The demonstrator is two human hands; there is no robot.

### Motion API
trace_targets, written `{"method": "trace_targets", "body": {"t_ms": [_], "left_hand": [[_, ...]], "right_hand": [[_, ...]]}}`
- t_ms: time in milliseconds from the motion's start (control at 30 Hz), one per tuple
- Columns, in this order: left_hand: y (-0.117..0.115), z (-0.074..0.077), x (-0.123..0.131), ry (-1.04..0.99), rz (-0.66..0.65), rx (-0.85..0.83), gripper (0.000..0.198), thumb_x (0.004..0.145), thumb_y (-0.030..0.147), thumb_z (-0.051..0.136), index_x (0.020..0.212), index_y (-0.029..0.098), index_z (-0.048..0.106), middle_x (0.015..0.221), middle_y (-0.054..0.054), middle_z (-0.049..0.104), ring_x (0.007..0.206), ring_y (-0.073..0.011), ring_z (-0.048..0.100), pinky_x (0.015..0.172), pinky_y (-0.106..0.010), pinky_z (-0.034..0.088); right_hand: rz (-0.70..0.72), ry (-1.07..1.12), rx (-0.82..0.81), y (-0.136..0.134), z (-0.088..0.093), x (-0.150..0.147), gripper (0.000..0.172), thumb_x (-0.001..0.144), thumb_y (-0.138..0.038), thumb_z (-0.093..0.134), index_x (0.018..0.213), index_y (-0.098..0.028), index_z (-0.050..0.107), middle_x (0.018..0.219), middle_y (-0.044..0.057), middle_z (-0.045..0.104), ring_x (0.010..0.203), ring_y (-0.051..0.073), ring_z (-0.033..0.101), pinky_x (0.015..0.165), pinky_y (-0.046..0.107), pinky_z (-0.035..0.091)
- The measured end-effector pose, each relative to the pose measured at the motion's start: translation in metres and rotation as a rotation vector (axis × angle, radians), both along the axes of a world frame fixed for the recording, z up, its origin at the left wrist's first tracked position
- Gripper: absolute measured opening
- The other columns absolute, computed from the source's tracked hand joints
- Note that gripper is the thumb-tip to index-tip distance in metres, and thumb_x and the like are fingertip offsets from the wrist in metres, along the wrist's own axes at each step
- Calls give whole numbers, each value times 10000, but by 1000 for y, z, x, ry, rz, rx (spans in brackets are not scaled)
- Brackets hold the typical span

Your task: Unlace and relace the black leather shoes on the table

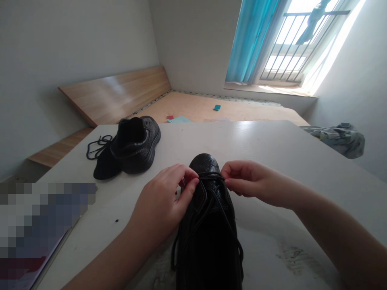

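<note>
A black leather shoe [204, 164] lies in front of me with its toe pointing away. Dark laces [225, 215] cross its front, and loose lengths hang down both sides. At the left edge of the lacing, my left hand [166, 193] pinches the shoelace between thumb and forefinger. My right hand [249, 179] pinches the lace on the opposite side. Between the two hands the lace runs straight across the shoe, near the toe. The shoe's inside is too dark to make out.
Another black shoe [136, 147] stands at the back left, its tongue and a loose lace [98, 147] spread beside it. A blurred-out flat item [45, 229] lies at the left edge of the white table [208, 137]. Beyond are a bed [193, 102] and grey-green cloth [341, 139].
</note>
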State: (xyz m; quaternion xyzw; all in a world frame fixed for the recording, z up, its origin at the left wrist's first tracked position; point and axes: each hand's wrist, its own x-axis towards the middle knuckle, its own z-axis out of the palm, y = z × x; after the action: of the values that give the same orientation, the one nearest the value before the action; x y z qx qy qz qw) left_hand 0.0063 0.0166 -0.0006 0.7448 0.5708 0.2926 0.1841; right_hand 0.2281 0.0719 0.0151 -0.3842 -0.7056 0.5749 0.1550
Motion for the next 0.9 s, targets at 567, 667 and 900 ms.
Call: {"method": "trace_targets", "body": {"t_ms": [567,667,900], "left_hand": [[3,1,-2,-201,18,-193,223,937,348,387,883,213,556,821,6,585,798,-181,540,717,-311,400],[1,2,-3,-165,5,-229,128,864,307,468,899,215,550,835,4,578,756,-178,528,626,-290,391],[3,-1,-3,-252,-59,-261,187,919,352,427,853,206,525,803,3,558,734,-161,513,651,-282,402]], "right_hand": [[-198,530,-405,1,3,-2,141,811,-272,632,903,-219,540,535,-69,357,510,81,293,500,187,277],[-293,625,-381,1,6,-2,191,735,-266,632,902,-246,541,586,-40,414,574,122,412,565,235,378],[-452,715,-238,3,10,-1,215,719,-264,559,931,-296,556,778,18,503,770,186,496,763,348,456]]}}
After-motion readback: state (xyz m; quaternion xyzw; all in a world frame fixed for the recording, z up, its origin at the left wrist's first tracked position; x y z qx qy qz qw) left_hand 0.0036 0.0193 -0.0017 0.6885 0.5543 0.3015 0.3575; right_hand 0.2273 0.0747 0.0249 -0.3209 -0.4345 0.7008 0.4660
